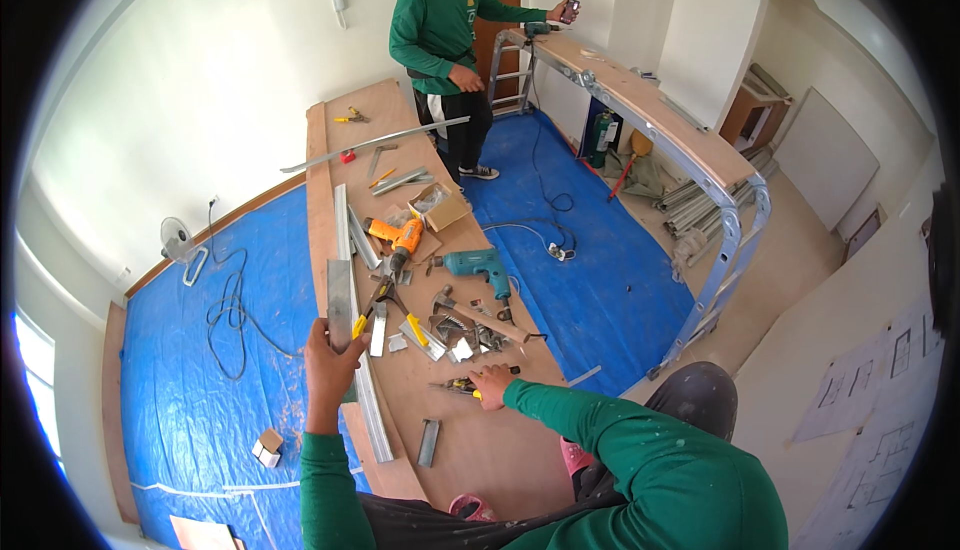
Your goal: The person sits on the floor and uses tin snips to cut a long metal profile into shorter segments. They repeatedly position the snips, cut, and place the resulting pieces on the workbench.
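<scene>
My left hand (334, 362) is closed round a short grey metal channel piece (340, 300) that points away from me. Just right of its fingers are tin snips (416, 330) with yellow handles; whether the hand touches them I cannot tell. My right hand (492, 386) closes over pliers (460, 386) with dark and yellow handles, low over the plywood board (490, 420). Farther up lie a hammer (490, 318), a teal corded drill (474, 264) and an orange drill (404, 238). Metal offcuts (460, 350) are scattered beside the hammer.
A person (440, 30) in a green shirt stands beyond the board, holding a phone (570, 11). A ladder-like metal trestle (720, 200) with a plank stands right. Blue sheeting (240, 300) covers the floor, with cords on it. Long metal strips (370, 405), an open carton (445, 212) and a fan (178, 240) are around.
</scene>
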Motion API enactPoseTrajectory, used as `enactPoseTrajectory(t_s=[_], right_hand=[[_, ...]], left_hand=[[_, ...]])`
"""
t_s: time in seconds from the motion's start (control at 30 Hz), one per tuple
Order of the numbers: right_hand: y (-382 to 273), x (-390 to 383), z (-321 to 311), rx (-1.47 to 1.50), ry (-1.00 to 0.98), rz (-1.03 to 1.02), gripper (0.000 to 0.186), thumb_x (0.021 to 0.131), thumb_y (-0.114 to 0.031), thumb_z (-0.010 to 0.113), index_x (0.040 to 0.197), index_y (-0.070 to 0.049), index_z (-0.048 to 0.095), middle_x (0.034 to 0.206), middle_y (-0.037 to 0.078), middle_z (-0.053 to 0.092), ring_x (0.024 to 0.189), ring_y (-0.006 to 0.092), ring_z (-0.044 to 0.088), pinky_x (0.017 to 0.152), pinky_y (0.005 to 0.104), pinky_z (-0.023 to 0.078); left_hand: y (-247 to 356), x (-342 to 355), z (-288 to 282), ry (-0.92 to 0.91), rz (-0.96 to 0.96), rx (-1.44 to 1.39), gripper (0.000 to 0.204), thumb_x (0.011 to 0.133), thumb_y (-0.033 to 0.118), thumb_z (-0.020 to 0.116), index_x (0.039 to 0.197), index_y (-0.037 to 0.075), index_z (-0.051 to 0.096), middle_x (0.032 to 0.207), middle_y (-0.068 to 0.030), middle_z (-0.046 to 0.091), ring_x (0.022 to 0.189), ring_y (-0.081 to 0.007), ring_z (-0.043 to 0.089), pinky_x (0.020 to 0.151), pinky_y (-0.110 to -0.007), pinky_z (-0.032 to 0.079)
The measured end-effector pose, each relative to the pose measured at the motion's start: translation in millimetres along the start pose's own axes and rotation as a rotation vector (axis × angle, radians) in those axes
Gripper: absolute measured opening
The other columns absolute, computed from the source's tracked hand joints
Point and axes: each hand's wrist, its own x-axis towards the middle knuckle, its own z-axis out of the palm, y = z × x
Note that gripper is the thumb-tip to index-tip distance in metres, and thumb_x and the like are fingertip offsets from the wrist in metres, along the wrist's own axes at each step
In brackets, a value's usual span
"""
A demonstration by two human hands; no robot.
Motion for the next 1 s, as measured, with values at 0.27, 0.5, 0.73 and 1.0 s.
enactPoseTrajectory(t_s=[0.27,0.5,0.73,1.0], right_hand=[[5,4,6,-0.018,0.018,0.015,0.073,0.079,-0.027,0.080,0.145,-0.010,0.055,0.138,0.022,0.063,0.127,0.0430,0.064,0.102,0.0665,0.047],[0,1,-4,0.000,-0.018,0.019,0.071,0.078,-0.024,0.081,0.143,-0.010,0.057,0.139,0.022,0.062,0.127,0.0434,0.064,0.102,0.0655,0.048],[4,2,9,-0.009,0.017,0.033,0.074,0.079,-0.025,0.080,0.146,-0.010,0.054,0.142,0.022,0.060,0.130,0.0445,0.061,0.105,0.0663,0.045],[-3,-4,3,0.007,-0.003,0.025,0.076,0.081,-0.026,0.079,0.149,-0.008,0.051,0.140,0.023,0.059,0.128,0.0431,0.060,0.107,0.0655,0.040]], left_hand=[[0,1,11,0.011,0.008,-0.081,0.047,0.085,0.020,0.090,0.110,-0.003,0.058,0.076,-0.0085,0.069,0.057,-0.0122,0.062,0.051,-0.031,0.051],[8,-4,7,0.063,-0.004,-0.040,0.047,0.085,0.017,0.089,0.113,-0.004,0.058,0.077,-0.0079,0.067,0.057,-0.0117,0.062,0.050,-0.030,0.051],[-4,-2,9,0.082,0.058,-0.082,0.045,0.086,0.013,0.087,0.114,-0.005,0.057,0.072,-0.0064,0.063,0.056,-0.0114,0.061,0.048,-0.031,0.048],[16,3,4,0.370,0.342,-0.096,0.032,0.090,0.011,0.083,0.107,0.002,0.058,0.072,0.0005,0.060,0.062,-0.0066,0.049,0.056,-0.029,0.041]])
